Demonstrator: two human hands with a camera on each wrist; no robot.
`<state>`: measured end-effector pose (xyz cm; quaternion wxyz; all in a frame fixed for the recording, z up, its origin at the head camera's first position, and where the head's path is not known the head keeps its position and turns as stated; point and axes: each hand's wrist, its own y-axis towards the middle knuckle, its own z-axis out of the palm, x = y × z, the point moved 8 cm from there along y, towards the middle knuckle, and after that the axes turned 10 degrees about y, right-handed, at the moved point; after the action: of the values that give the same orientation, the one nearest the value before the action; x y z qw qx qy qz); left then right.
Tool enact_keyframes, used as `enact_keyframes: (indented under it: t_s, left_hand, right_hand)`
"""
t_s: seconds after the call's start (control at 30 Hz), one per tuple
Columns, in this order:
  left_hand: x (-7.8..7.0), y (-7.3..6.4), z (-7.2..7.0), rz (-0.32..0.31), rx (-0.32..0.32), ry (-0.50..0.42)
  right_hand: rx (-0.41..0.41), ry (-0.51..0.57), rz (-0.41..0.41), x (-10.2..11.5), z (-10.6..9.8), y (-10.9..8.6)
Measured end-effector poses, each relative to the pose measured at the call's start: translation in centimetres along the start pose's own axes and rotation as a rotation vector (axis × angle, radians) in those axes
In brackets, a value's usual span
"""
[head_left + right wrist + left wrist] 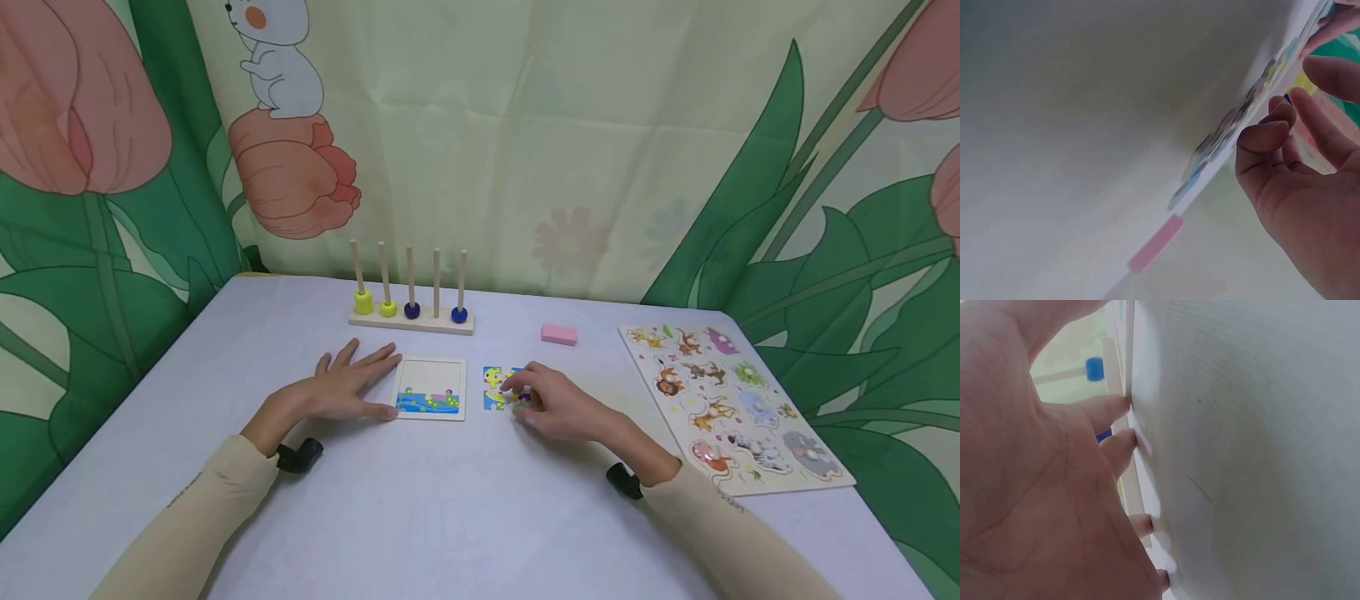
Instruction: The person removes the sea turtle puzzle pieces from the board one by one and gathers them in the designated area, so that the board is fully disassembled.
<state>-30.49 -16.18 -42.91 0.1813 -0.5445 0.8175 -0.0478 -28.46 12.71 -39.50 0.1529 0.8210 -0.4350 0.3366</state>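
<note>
My left hand (337, 387) lies with fingers spread at the left side of a small white puzzle tray (429, 373), thumb and forefinger at its edge. Blue pieces with green and pink details (426, 403) fill the tray's lower part. Right of the tray, loose jigsaw pieces (492, 377) in yellow and blue lie together on the table. Over their right side is my right hand (561, 404), partly hiding them. The right wrist view shows its fingers (1263, 137) loosely bent and the thumb apart, with nothing seen between them, beside the row of pieces (1229, 128).
Behind the tray stands a wooden peg stand (412, 321) with yellow and dark blue beads. A pink block (559, 334) lies behind the pieces. At the right is a large animal puzzle board (723, 404). A printed curtain (465, 125) hangs behind the table.
</note>
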Motion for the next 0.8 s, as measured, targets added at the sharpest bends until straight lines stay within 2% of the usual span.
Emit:
enact_keyframes:
  t_s: [0.3, 0.63, 0.8]
  left_hand:
    - [0.5, -0.8, 0.2, -0.003, 0.0, -0.011]
    - [0.2, -0.3, -0.1, 0.012, 0.002, -0.004]
    - [0.0, 0.0, -0.2, 0.021, 0.005, -0.008]
  right_hand:
    - [0.065, -0.017, -0.047, 3.1, 3.6, 3.9]
    - [0.147, -0.041, -0.107, 6.4, 6.0, 7.7]
    - [0.188, -0.06, -0.104, 6.8, 6.6, 8.7]
